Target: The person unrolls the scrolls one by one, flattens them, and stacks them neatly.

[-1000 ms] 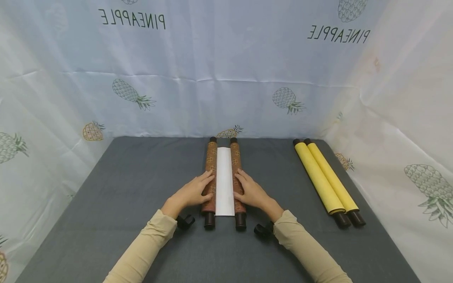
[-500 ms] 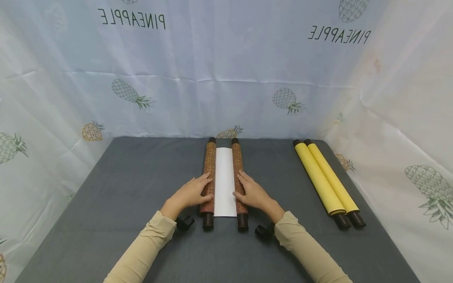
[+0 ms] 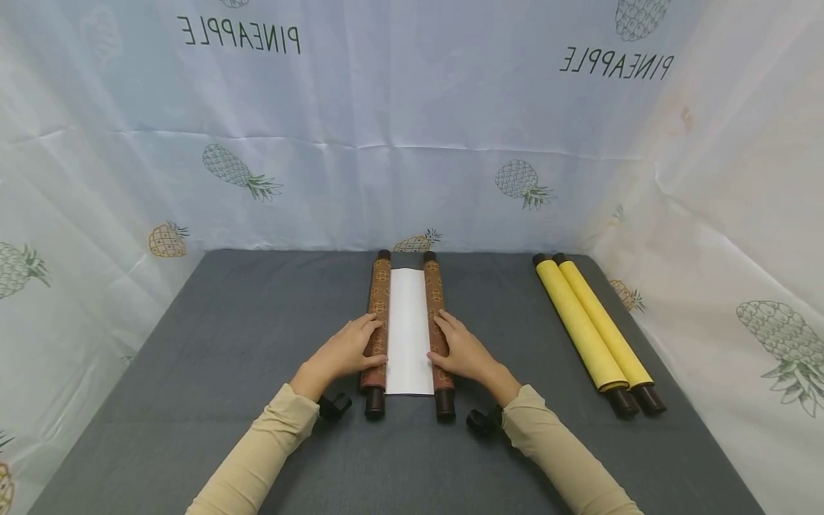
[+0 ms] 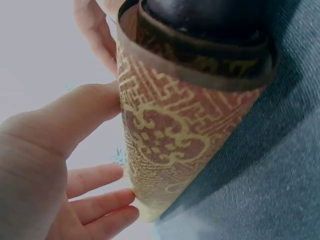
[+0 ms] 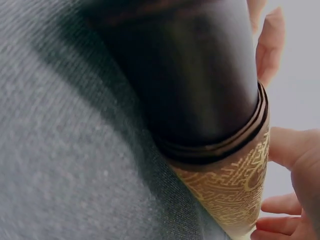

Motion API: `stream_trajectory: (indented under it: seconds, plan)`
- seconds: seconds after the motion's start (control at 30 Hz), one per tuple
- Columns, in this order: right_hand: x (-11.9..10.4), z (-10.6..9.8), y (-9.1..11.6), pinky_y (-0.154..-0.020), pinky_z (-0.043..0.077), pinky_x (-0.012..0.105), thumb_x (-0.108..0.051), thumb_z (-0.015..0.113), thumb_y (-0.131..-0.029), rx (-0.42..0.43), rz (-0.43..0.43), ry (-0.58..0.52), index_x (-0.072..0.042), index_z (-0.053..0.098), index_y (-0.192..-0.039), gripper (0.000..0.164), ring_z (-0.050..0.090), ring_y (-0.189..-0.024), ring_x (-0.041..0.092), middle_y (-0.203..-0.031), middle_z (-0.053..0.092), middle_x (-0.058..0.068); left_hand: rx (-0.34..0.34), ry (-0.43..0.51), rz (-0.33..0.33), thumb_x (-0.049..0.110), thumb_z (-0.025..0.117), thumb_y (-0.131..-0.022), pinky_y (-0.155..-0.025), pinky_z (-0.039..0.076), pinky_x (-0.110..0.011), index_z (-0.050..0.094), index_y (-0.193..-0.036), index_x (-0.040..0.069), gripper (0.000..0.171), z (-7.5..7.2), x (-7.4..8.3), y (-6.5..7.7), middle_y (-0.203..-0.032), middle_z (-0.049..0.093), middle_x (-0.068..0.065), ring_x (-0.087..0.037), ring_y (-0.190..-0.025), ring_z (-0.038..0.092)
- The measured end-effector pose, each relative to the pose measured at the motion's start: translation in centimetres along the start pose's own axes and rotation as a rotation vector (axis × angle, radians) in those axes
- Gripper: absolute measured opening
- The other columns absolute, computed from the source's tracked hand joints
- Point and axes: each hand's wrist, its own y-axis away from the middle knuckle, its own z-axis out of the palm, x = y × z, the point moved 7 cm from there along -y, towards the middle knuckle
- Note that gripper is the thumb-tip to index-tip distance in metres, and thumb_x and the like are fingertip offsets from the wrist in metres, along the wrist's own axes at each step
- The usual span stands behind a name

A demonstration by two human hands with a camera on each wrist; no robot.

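Observation:
A scroll with brown, gold-patterned backing lies partly unrolled on the grey table, its white paper (image 3: 409, 332) showing between two rolls. My left hand (image 3: 344, 349) rests over the left roll (image 3: 381, 286), thumb and fingertips lying on its upper surface. My right hand (image 3: 466, 350) lies likewise over the right roll (image 3: 434, 286). In the left wrist view the thumb and spread fingers (image 4: 102, 220) touch the patterned backing. Fingertips (image 5: 280, 205) also meet the backing in the right wrist view. Dark rod ends (image 3: 375, 408) stick out of both rolls toward me.
Two yellow scrolls (image 3: 582, 322) with dark rod ends lie side by side at the table's right. A white curtain (image 3: 412, 93) with pineapple prints stands behind and along both sides of the grey table (image 3: 257, 300). Black straps (image 3: 335, 406) circle both wrists.
The two rolls have moved slightly apart, the left one leftward and the right one rightward. A wider strip of white paper shows between them. Both hands stay on the rolls.

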Motion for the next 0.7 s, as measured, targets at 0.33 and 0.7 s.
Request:
stream_trajectory:
  seconds: [0.33, 0.7]
  plan:
    - [0.17, -0.29, 0.11, -0.113, 0.037, 0.052, -0.021, 0.062, -0.088, -0.002, -0.048, -0.02, 0.004, 0.037, -0.145, 0.068, 0.03, -0.146, 0.038, -0.158, 0.027, 0.022, -0.014, 0.01, 0.052, 0.032, 0.067, -0.09, -0.119, 0.023, -0.058, 0.038, -0.146, 0.001, 0.07, -0.28, -0.48, 0.39, -0.159, 0.028, -0.018, -0.036, -0.146, 0.03]
    - [0.76, -0.2, 0.13, -0.114, 0.036, 0.052, -0.023, 0.062, -0.089, -0.02, 0.003, -0.043, 0.005, 0.036, -0.145, 0.067, 0.031, -0.146, 0.038, -0.159, 0.025, 0.023, -0.049, 0.016, 0.03, 0.024, 0.063, -0.088, -0.12, 0.021, -0.057, 0.041, -0.145, 0.003, 0.064, -0.09, -0.93, 0.46, -0.159, 0.027, -0.017, -0.037, -0.146, 0.031]
